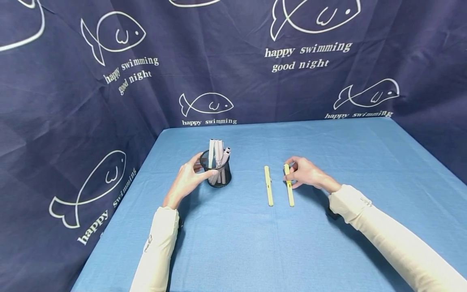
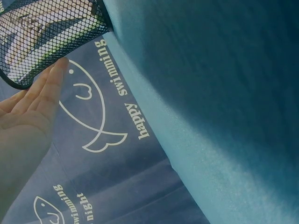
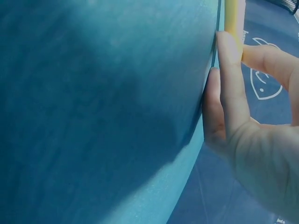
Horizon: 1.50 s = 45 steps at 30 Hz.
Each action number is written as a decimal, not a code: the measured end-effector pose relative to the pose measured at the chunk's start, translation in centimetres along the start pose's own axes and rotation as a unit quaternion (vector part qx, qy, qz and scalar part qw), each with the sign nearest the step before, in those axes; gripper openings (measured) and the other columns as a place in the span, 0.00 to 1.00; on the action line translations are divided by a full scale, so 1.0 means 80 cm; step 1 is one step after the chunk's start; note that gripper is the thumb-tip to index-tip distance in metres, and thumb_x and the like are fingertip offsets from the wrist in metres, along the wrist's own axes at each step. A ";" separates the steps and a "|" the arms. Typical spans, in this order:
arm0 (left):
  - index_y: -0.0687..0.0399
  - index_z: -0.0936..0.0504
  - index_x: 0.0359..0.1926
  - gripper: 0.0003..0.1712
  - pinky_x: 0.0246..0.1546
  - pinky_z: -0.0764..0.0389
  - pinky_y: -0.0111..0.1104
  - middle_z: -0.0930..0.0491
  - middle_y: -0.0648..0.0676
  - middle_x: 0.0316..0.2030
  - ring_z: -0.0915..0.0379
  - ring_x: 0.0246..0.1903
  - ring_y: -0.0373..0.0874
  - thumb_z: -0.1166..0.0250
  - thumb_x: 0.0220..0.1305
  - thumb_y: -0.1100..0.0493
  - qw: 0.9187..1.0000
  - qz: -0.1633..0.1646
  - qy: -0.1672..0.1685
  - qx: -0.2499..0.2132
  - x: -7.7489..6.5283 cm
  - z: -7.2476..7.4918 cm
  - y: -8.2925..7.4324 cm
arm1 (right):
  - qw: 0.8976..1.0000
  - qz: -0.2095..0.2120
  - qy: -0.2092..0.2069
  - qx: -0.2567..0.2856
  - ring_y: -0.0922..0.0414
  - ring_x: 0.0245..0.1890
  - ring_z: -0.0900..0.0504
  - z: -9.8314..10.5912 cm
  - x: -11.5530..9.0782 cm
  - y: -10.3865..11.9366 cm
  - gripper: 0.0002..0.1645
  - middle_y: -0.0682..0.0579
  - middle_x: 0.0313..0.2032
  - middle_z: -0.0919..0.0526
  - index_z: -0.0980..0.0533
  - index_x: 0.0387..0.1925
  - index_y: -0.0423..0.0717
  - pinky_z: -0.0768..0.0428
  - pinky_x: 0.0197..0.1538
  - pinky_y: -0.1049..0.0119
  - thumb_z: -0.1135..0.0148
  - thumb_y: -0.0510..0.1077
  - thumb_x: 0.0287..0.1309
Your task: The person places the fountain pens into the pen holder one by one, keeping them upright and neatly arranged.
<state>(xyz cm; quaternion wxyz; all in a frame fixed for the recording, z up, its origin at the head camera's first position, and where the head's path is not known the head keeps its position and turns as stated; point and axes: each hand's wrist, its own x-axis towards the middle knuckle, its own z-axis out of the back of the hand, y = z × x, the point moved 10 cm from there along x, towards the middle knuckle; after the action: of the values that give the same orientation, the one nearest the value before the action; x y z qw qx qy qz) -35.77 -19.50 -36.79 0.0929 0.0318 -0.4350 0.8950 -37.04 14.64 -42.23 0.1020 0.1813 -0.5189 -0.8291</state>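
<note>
On the left of the table stands a black mesh pen holder with several pale pens leaning in it. My left hand grips it, thumb at the near rim and fingers along its left side. In the left wrist view the fingertips touch the mesh. To the right, my right hand pinches a yellow pen near its far end, between thumb and fingers. A second yellow pen lies beside it, roughly parallel. In the right wrist view the fingers hold the yellow pen.
Blue cloth covers the table. A dark blue curtain with white fish drawings and lettering hangs behind and at the sides. The two yellow pens lie between my hands, right of the pen holder.
</note>
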 end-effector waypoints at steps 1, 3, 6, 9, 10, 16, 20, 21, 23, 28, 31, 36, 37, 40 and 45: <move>0.57 0.36 0.77 0.52 0.62 0.24 0.50 0.26 0.66 0.66 0.24 0.61 0.59 0.23 0.60 0.44 1.000 -0.001 -0.001 -0.001 0.000 0.000 0.000 | 1.000 0.003 0.000 0.000 0.47 0.33 0.14 0.001 0.000 0.000 0.37 0.41 0.36 0.26 0.39 0.68 0.23 0.11 0.40 0.53 0.32 0.30 0.63; 0.57 0.36 0.77 0.51 0.62 0.24 0.50 0.25 0.65 0.65 0.23 0.61 0.59 0.23 0.60 0.44 1.000 -0.002 -0.001 -0.001 0.000 0.000 0.000 | 1.000 0.007 -0.003 0.002 0.48 0.32 0.14 0.002 -0.001 0.000 0.37 0.41 0.36 0.26 0.39 0.68 0.23 0.11 0.40 0.52 0.32 0.30 0.63; 0.57 0.35 0.77 0.51 0.62 0.24 0.50 0.25 0.64 0.65 0.23 0.61 0.59 0.23 0.60 0.45 1.000 -0.003 -0.002 -0.002 0.000 0.000 -0.001 | 1.000 0.012 -0.007 0.005 0.49 0.32 0.15 0.004 -0.002 0.000 0.38 0.41 0.36 0.26 0.39 0.68 0.23 0.12 0.40 0.53 0.32 0.30 0.63; 0.56 0.35 0.77 0.50 0.62 0.24 0.50 0.25 0.64 0.65 0.23 0.60 0.59 0.22 0.59 0.45 1.000 -0.003 -0.002 -0.003 -0.001 0.000 -0.001 | 1.000 0.016 -0.011 0.007 0.50 0.32 0.16 0.005 -0.002 0.000 0.38 0.41 0.37 0.27 0.39 0.68 0.24 0.12 0.41 0.53 0.32 0.30 0.63; 0.56 0.35 0.77 0.50 0.62 0.24 0.50 0.25 0.64 0.65 0.23 0.60 0.59 0.22 0.59 0.46 1.000 -0.004 -0.002 -0.003 -0.001 0.000 -0.001 | 1.000 0.019 -0.011 0.007 0.50 0.33 0.16 0.006 -0.003 0.000 0.38 0.41 0.37 0.27 0.39 0.69 0.24 0.12 0.41 0.53 0.32 0.30 0.63; 0.56 0.35 0.77 0.51 0.62 0.24 0.50 0.25 0.64 0.66 0.23 0.61 0.59 0.23 0.60 0.45 1.000 -0.003 0.001 -0.008 -0.001 0.000 -0.002 | 0.999 0.026 -0.016 0.013 0.48 0.36 0.14 0.008 -0.004 0.003 0.38 0.39 0.39 0.29 0.40 0.70 0.24 0.12 0.42 0.53 0.33 0.30 0.64; 0.55 0.35 0.77 0.51 0.62 0.24 0.50 0.26 0.64 0.66 0.24 0.61 0.59 0.23 0.60 0.44 1.000 0.000 0.003 -0.005 -0.001 0.000 -0.002 | 0.999 0.032 -0.022 0.020 0.47 0.38 0.13 0.009 -0.003 0.005 0.38 0.38 0.41 0.30 0.41 0.71 0.24 0.12 0.43 0.53 0.35 0.29 0.65; 0.55 0.35 0.77 0.51 0.62 0.24 0.50 0.26 0.64 0.66 0.24 0.61 0.60 0.23 0.60 0.44 1.000 0.000 0.002 -0.004 -0.001 0.000 -0.001 | 0.999 0.032 -0.024 0.021 0.47 0.38 0.13 0.010 -0.003 0.005 0.38 0.38 0.41 0.31 0.41 0.70 0.24 0.12 0.43 0.54 0.35 0.29 0.65; 0.55 0.35 0.77 0.51 0.62 0.24 0.50 0.26 0.64 0.66 0.24 0.61 0.60 0.23 0.60 0.45 1.000 0.001 0.001 -0.004 -0.001 0.000 -0.002 | 0.999 0.035 -0.029 0.021 0.48 0.38 0.13 0.011 -0.003 0.006 0.38 0.38 0.42 0.31 0.41 0.71 0.24 0.12 0.43 0.54 0.35 0.29 0.65; 0.56 0.35 0.77 0.51 0.62 0.24 0.50 0.25 0.63 0.66 0.23 0.61 0.59 0.23 0.59 0.45 1.000 -0.001 0.001 -0.004 -0.002 0.000 -0.001 | 0.998 0.040 -0.038 0.026 0.49 0.38 0.13 0.014 -0.004 0.006 0.39 0.37 0.44 0.32 0.41 0.71 0.25 0.12 0.42 0.55 0.34 0.29 0.64; 0.56 0.35 0.77 0.51 0.62 0.24 0.50 0.24 0.63 0.64 0.23 0.61 0.59 0.23 0.59 0.45 1.000 -0.002 0.002 -0.005 -0.002 -0.001 -0.002 | 0.998 0.046 -0.040 0.030 0.48 0.40 0.13 0.015 -0.005 0.007 0.39 0.37 0.44 0.32 0.41 0.71 0.26 0.12 0.43 0.55 0.35 0.30 0.65; 0.56 0.35 0.77 0.50 0.62 0.24 0.49 0.24 0.63 0.65 0.23 0.60 0.59 0.23 0.60 0.45 1.000 -0.006 0.001 -0.008 -0.001 -0.001 -0.003 | 0.997 0.057 -0.048 0.035 0.48 0.39 0.14 0.018 -0.006 0.010 0.39 0.37 0.45 0.32 0.41 0.72 0.27 0.12 0.42 0.54 0.34 0.31 0.65; 0.56 0.35 0.77 0.50 0.62 0.24 0.49 0.24 0.63 0.65 0.23 0.60 0.59 0.23 0.60 0.46 1.000 -0.006 0.002 -0.008 -0.001 -0.001 -0.003 | 0.996 0.059 -0.050 0.036 0.49 0.39 0.14 0.018 -0.006 0.011 0.39 0.37 0.45 0.32 0.41 0.72 0.27 0.12 0.42 0.54 0.34 0.31 0.65; 0.56 0.35 0.77 0.50 0.62 0.24 0.49 0.25 0.63 0.66 0.23 0.61 0.60 0.23 0.60 0.46 1.000 -0.006 0.002 -0.008 -0.001 -0.001 -0.002 | 0.995 0.071 -0.060 0.037 0.50 0.37 0.15 0.021 -0.006 0.014 0.39 0.37 0.45 0.31 0.40 0.72 0.28 0.12 0.40 0.54 0.33 0.31 0.64; 0.56 0.35 0.77 0.49 0.62 0.24 0.49 0.24 0.63 0.65 0.23 0.61 0.60 0.23 0.60 0.46 1.000 -0.006 0.005 -0.009 0.000 -0.002 -0.002 | 0.992 0.093 -0.073 0.046 0.52 0.36 0.17 0.025 -0.007 0.020 0.39 0.37 0.44 0.31 0.39 0.71 0.28 0.12 0.38 0.53 0.32 0.30 0.63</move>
<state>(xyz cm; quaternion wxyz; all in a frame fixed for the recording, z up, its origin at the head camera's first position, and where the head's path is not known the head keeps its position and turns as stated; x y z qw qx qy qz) -35.71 -19.31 -36.78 0.1004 0.0292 -0.4424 0.8907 -37.38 15.77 -39.88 0.1321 0.0753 -0.5770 -0.8024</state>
